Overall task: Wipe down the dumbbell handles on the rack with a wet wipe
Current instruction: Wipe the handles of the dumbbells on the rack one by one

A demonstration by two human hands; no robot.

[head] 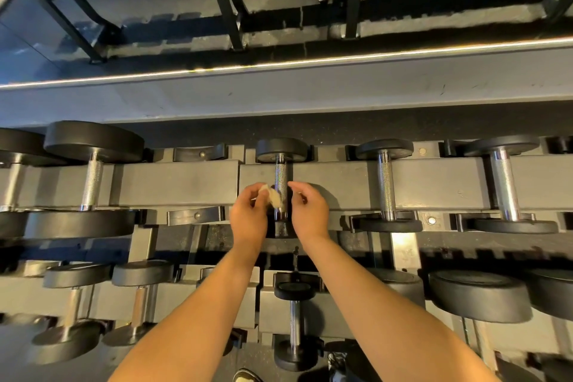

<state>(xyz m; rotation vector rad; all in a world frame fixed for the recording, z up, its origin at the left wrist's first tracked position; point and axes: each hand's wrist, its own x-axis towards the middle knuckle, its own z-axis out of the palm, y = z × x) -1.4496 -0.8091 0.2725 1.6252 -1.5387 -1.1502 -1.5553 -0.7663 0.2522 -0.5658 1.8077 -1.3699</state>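
The dumbbell handle (281, 177) lies between the hands, long axis pointing away from the person; left hand (248, 217) pinches the wet wipe (273, 197) just beside it; right hand (310, 211) loosely curled, empty.

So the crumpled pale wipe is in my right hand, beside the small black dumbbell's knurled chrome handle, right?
Not quite: the head view shows the crumpled pale wipe in your left hand, beside the small black dumbbell's knurled chrome handle.

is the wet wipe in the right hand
No, the left hand pinches the wet wipe beside the dumbbell handle; the right hand is across from it.
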